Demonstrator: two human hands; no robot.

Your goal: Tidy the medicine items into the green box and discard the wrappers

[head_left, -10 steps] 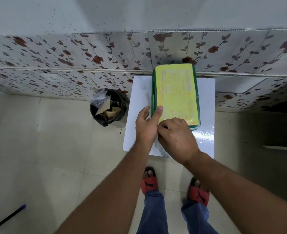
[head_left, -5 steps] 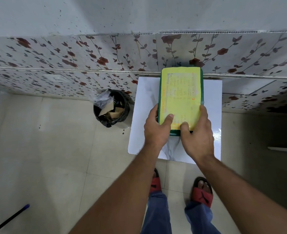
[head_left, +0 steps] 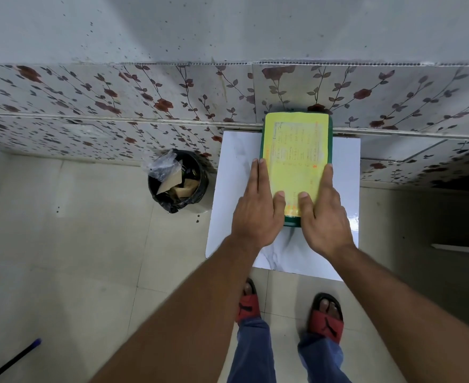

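Note:
The green box (head_left: 330,139) lies on the white table (head_left: 236,167) against the wall, closed under a yellow printed lid (head_left: 297,150). My left hand (head_left: 258,208) lies flat along the box's left side, thumb on the lid's near edge. My right hand (head_left: 324,214) holds the right side the same way, fingers along the edge and thumb on top. Both hands grip the box between them. No medicine items or wrappers show on the table.
A black-lined bin (head_left: 178,181) with paper scraps and clear plastic stands on the floor left of the table. Floral wall panels rise right behind the table. My feet in red sandals (head_left: 248,305) stand at the table's near edge. A dark stick (head_left: 12,360) lies at bottom left.
Both hands moved from the box's near left corner to its two sides. The box shifted straight and further back toward the wall.

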